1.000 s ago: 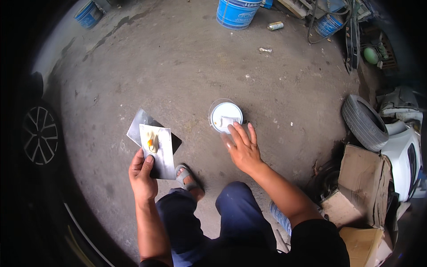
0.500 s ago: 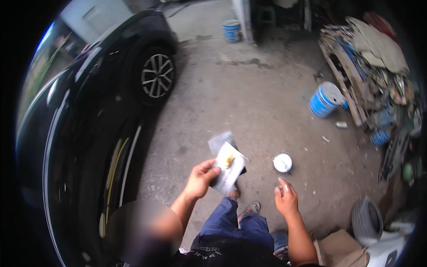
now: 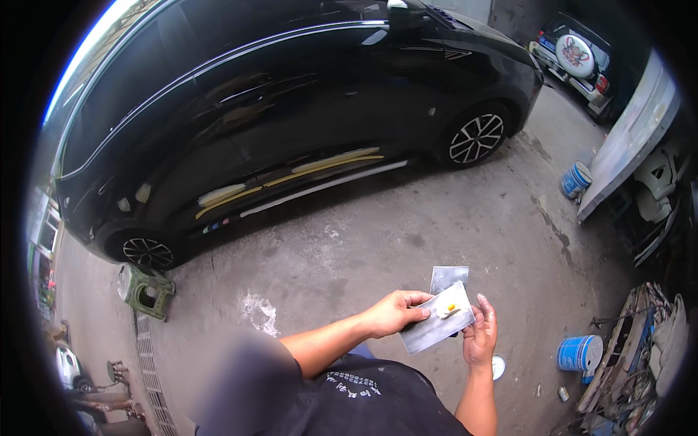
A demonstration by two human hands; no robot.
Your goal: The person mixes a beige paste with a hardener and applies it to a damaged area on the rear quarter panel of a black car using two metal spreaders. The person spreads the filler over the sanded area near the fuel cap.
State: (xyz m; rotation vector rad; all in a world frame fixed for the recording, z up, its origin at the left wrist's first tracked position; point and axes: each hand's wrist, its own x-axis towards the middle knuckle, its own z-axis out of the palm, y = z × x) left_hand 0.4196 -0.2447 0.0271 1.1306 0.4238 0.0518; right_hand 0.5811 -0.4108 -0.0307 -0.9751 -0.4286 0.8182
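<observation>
My left hand (image 3: 398,314) pinches a pale grey flat mixing plate (image 3: 426,333) by its left edge, thumb on top. A dab of whitish paste (image 3: 450,315) with a yellow blob sits on it. Behind the plate a second thin grey sheet (image 3: 449,277) sticks out at the far side, apparently in the same grip. My right hand (image 3: 480,336) is at the plate's right edge, fingers raised and apart; whether it touches the edge I cannot tell. Ahead stands a black car (image 3: 305,109) with yellow and pale filler streaks (image 3: 323,168) along its lower doors.
A round white-topped can (image 3: 498,367) stands on the floor beside my right forearm. Blue buckets (image 3: 579,354) (image 3: 575,180) are to the right, one near a scrap pile (image 3: 618,356). At the left are a green stool (image 3: 147,292) and a floor drain grate (image 3: 149,363). Another vehicle (image 3: 578,62) is parked far right.
The view has swung left, so the car's side now fills the top. My right hand has come from beside the can up to the plate; my left hand keeps its hold.
</observation>
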